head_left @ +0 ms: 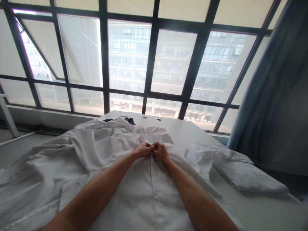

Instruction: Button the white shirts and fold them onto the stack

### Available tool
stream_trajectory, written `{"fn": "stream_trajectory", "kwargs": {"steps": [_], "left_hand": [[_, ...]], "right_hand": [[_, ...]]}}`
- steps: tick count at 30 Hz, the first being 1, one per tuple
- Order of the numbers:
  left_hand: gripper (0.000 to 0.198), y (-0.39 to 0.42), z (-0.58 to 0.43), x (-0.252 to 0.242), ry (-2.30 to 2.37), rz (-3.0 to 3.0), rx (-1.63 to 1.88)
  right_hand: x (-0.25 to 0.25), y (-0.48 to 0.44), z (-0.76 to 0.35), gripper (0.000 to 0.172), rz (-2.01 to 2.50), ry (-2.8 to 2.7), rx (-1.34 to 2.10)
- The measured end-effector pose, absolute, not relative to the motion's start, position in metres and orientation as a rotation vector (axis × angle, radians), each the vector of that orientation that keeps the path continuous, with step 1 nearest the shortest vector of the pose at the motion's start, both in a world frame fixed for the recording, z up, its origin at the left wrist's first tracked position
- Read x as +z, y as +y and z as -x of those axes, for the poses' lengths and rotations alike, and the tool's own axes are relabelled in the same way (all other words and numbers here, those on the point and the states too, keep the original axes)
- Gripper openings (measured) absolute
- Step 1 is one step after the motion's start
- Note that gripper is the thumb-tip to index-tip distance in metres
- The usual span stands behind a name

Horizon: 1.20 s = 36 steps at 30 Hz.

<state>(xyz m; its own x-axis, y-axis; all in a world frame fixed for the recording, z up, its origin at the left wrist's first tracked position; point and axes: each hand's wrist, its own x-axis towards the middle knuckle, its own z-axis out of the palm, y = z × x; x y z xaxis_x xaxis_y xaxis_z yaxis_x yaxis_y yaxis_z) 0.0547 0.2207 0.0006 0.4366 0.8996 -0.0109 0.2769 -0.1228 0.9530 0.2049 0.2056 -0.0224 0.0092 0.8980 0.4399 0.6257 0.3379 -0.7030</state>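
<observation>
A white button-front garment [134, 189], likely a shirt or coat, lies spread over the table with its front placket running toward me. At the upper end of the placket, just below the collar [156, 133], my left hand [144, 149] pinches the cloth. My right hand [160, 151] meets it there, fingertips touching the left ones, and grips the same edge. Any button between the fingers is too small and covered to make out. Several small buttons show faintly farther down the placket. One sleeve [202, 157] stretches out to the right.
A folded white cloth [252, 176] lies on the right of the white table [190, 131]. More crumpled white fabric [48, 166] covers the left side. Something dark [130, 121] sits behind the collar. Large windows stand beyond, with a blue-grey curtain [262, 96] at the right.
</observation>
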Motion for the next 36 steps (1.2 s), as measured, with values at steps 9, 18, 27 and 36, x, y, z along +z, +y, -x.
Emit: {"fn": "stream_trajectory", "kwargs": {"steps": [9,18,27,36], "left_hand": [[0.027,0.227,-0.054,-0.009,1.172,-1.952,0.872],[0.022,0.221,-0.053,-0.012,1.257,-2.321,0.843],[0.028,0.208,-0.057,-0.002,1.551,-2.472,0.619],[0.024,0.216,-0.061,-0.007,1.504,-2.424,0.688]], "right_hand": [[-0.020,0.206,-0.203,0.019,1.461,-1.592,0.345],[-0.010,0.203,-0.209,0.036,1.648,-1.566,0.291],[-0.015,0.209,-0.215,0.015,1.679,-1.592,0.356],[-0.008,0.209,-0.216,0.032,1.653,-1.381,0.838]]}}
